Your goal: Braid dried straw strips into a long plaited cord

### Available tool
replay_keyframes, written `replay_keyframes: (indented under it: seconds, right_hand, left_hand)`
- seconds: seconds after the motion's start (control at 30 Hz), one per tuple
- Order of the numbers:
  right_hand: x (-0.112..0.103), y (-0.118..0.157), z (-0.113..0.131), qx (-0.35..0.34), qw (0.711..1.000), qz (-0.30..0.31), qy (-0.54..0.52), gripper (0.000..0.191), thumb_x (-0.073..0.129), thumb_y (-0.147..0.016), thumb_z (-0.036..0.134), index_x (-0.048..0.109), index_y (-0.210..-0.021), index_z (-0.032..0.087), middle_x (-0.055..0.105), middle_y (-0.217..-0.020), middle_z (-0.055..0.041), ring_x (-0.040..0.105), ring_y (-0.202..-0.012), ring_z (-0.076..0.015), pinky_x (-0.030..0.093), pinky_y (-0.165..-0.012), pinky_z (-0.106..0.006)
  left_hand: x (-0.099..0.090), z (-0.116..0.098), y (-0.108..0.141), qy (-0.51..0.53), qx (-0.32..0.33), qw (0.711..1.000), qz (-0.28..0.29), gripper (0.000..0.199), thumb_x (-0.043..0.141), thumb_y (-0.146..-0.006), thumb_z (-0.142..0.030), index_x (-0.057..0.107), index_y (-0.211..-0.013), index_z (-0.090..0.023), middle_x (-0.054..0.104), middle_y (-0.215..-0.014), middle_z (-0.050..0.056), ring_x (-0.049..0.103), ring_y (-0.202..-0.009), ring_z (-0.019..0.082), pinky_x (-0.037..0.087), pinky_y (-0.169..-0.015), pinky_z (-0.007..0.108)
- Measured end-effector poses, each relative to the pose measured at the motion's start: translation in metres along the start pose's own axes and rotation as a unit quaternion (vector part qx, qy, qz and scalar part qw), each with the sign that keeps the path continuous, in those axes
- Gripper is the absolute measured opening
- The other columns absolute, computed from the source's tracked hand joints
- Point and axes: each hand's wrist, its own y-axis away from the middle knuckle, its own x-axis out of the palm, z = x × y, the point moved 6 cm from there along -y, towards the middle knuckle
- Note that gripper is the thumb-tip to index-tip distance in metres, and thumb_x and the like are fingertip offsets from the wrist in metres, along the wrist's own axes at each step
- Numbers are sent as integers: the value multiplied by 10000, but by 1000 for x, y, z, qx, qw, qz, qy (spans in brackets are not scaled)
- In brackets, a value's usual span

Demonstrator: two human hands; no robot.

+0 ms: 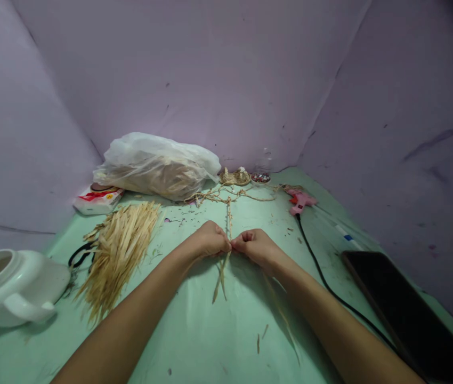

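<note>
A thin braided cord (229,216) of pale dry fibre runs down the middle of the green surface, its far end among tangled strands. At its near end my left hand (212,238) is closed, pinching the fibre strands. My right hand (253,245) pinches the strands too, its fingertips almost touching those of the left. Loose strand ends (221,277) hang below the hands, and one long thin strand (284,314) trails under the right forearm.
A bundle of dry fibre strips (120,250) and a white pot (22,288) lie left. Behind are a plastic bag (158,165), a small box (98,200) and woven sandals (235,177). A pink glue gun (300,200), its black cord and a dark tablet (402,314) are right.
</note>
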Motion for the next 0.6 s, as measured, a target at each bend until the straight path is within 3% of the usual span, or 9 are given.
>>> replay_keyframes:
  seconds: [0.2,0.33,0.43,0.6]
  right_hand:
    - [2,0,-4,-1,999,13,-34,98,520,-611,189,483,-528,153,368,-387,67,226,-343,-35,129,-371,-210]
    - [3,-1,-6,-6,999,11,-51,83,526,-613,193,501,-550,147,428,-418,55,238,-342,-32,135,-372,-211]
    - [3,0,-6,-4,999,6,-49,89,526,-611,186,499,-536,145,430,-421,54,242,-341,-30,134,-370,-211]
    - [4,1,-6,10,999,7,-42,114,533,-617,196,488,-523,149,390,-390,65,230,-335,-32,126,-365,-210]
  left_hand:
    - [-9,5,2,-59,-3,998,16,62,544,-556,-139,589,-535,-102,462,-406,-4,329,-344,63,239,-370,201]
    - [-34,6,6,-97,-4,995,35,114,566,-586,-210,613,-566,-108,529,-466,17,336,-346,59,234,-365,194]
    - [-66,5,10,-109,-17,993,-34,144,569,-604,-239,633,-636,-115,577,-541,26,361,-361,65,264,-377,200]
    - [-129,4,29,-114,-48,969,-212,124,586,-606,-230,633,-649,-124,555,-516,7,377,-395,75,296,-421,207]
